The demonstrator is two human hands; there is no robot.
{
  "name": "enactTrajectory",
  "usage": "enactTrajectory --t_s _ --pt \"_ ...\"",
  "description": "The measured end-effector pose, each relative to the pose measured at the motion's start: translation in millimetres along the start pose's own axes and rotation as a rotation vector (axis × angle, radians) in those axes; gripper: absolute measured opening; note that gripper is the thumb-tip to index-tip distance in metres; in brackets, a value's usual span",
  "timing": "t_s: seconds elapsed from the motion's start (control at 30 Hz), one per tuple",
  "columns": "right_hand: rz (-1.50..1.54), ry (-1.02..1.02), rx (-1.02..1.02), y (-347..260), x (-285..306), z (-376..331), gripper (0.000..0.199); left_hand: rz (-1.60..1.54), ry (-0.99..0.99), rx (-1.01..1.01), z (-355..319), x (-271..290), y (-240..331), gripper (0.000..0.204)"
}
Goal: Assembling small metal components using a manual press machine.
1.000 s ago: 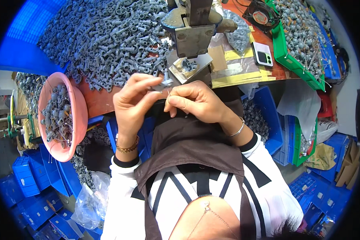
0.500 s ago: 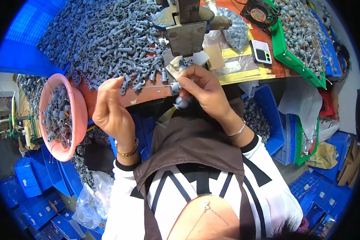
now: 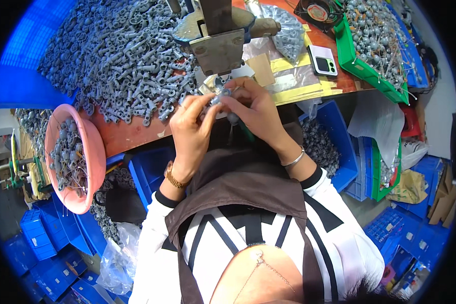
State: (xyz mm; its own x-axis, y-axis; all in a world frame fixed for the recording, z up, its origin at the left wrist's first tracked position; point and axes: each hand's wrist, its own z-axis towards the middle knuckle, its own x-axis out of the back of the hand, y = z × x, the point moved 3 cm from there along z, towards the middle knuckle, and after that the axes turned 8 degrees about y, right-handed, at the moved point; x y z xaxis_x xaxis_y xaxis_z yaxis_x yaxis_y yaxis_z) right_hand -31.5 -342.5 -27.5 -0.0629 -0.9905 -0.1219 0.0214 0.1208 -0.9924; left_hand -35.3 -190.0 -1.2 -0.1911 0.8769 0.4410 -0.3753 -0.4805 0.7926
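Both hands meet in front of a metal press (image 3: pixel 219 50) at the table's edge. A small grey plastic fitting (image 3: pixel 221 96) sits between the fingertips. My right hand (image 3: pixel 258 111) is closed on it, thumb and fingers pinched. My left hand (image 3: pixel 191 129) is also closed, its thumb and forefinger pinching at the fitting's left side. A grey ball-shaped part (image 3: pixel 232 118) hangs just under the fingers; its link to the fitting is partly hidden by them.
A large heap of grey plastic fittings (image 3: pixel 126 61) covers the table's left. A pink basin (image 3: pixel 97 152) of ball parts stands left. At right lie a phone (image 3: pixel 322 61), a bag of parts (image 3: pixel 288 38), a fan (image 3: pixel 319 11) and a green tray (image 3: pixel 357 63). Blue bins (image 3: pixel 347 152) stand below.
My left hand has come rightward from above the table edge to the fitting, meeting my right hand. The right hand keeps hold near the press. The whole view has shifted slightly.
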Motion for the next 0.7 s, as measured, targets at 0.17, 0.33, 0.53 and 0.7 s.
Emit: enactTrajectory --t_s 0.17,0.33,0.53,0.7 --pt "-0.664 0.191 0.401 -8.1 1.5 5.9 0.010 0.060 0.064 0.069 13.8 -17.3 -8.7 0.020" --pt "-0.764 0.195 0.462 -11.7 2.2 7.8 0.009 0.008 0.053 0.094 22.5 -24.8 -18.0 0.021" --pt "-0.730 0.133 0.284 -18.3 20.8 20.3 0.013 0.037 0.024 0.084 27.8 -17.6 -23.7 0.021" --pt "-0.120 0.187 0.280 -65.8 69.0 83.1 0.024 0.121 0.066 0.043 22.2 -20.7 -8.2 0.021"
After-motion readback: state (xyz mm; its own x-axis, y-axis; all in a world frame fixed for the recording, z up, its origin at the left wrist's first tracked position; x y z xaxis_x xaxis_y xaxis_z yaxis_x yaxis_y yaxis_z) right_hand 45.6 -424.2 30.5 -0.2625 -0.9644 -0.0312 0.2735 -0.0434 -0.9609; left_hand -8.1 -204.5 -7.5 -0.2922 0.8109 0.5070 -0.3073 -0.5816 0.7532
